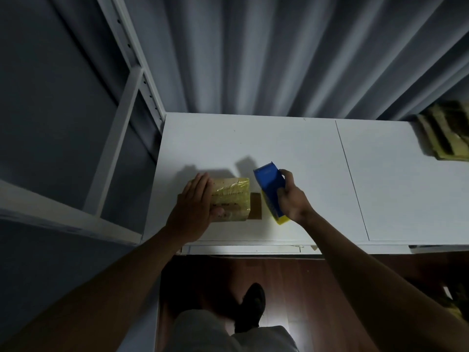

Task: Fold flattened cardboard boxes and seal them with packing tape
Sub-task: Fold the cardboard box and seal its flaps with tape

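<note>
Box: I see a small cardboard box (232, 199) on the white table (291, 148), near the front edge. Its top is covered with glossy yellowish tape that shows wrinkles. One brown flap lies flat on the table at 3 o'clock of the box.
Left hand: my left hand (195, 203) lies flat on the left part of the box top. The fingers (203, 181) are straight and point toward 12 o'clock; the thumb rests on the front part of the top. It presses, it does not grip.
Right hand: my right hand (291, 196) holds a tape dispenser (270, 191), with the fingers curled around its right side.
Tape dispenser: blue, smooth plastic, with a yellow part at the near end. Its far end has a toothed edge and points to 11 o'clock. It is just beside the box, at 3 o'clock of it. I cannot tell if it touches the table.
Table: matte white board with a thin seam at the right.
Stack: flattened cardboard pieces (446, 133) lie at the far right corner, blurred.
Surroundings: grey curtain (279, 52) with soft folds behind the table; white metal rack (121, 118) at 9 o'clock.
</note>
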